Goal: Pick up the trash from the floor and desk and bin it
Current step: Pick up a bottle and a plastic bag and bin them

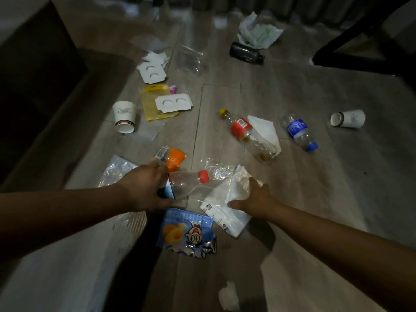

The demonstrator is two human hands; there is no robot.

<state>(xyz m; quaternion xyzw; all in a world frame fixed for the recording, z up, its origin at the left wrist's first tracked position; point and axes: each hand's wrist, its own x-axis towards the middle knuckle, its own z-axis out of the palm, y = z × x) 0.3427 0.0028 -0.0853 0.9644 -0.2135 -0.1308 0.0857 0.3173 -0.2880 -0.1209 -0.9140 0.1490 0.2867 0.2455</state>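
Observation:
Trash lies scattered over a wooden floor (281,91). My left hand (144,188) is closed around a clear plastic bottle with a red cap (186,182), gripping its dark-labelled base. My right hand (254,197) rests on a white plastic packet (222,208) with fingers spread over it; whether it grips the packet I cannot tell. A blue snack wrapper (186,230) lies just below both hands. An orange wrapper (174,159) sits right above my left hand. A clear film bag (216,170) lies beside the bottle's cap.
Farther out lie a red-labelled bottle (245,134) on a white tissue (267,129), a blue-labelled bottle (299,131), two paper cups (123,117) (347,118), a yellow envelope (155,104), white card inserts (173,102), a dark bottle (245,52) and crumpled paper (258,30). Dark furniture (38,70) stands left; a black chair frame (360,41) right.

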